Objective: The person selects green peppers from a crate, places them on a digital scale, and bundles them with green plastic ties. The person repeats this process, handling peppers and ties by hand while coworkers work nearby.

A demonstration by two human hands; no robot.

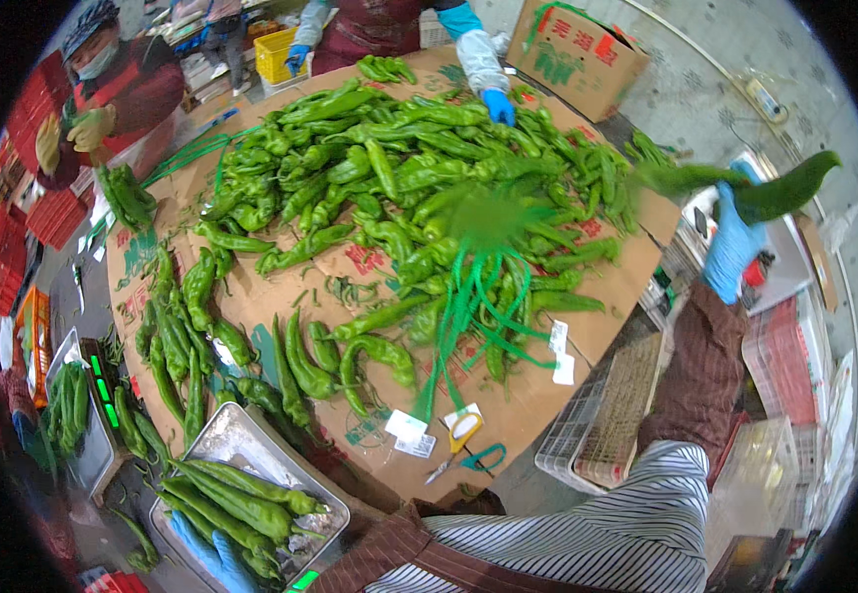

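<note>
My right hand [732, 241], in a blue glove, is raised past the right edge of the cardboard-covered table. It grips long green peppers [792, 193] that stick out on both sides of the fist; whether one or two, I cannot tell. At the bottom left my left hand [214, 556], also gloved, lies against several long green peppers [243, 504] in a metal scale tray [336, 511]. The peppers partly hide its fingers. A large heap of green peppers [399, 156] covers the table's cardboard [369, 459].
Yellow- and teal-handled scissors [464, 434] lie near green ties [447, 333] with white tags [408, 430]. A second scale [103, 437] holds peppers. Two gloved co-workers stand across the table, one holding a pepper bunch [125, 196]. A plastic crate [584, 445] and carton [577, 59] flank the table.
</note>
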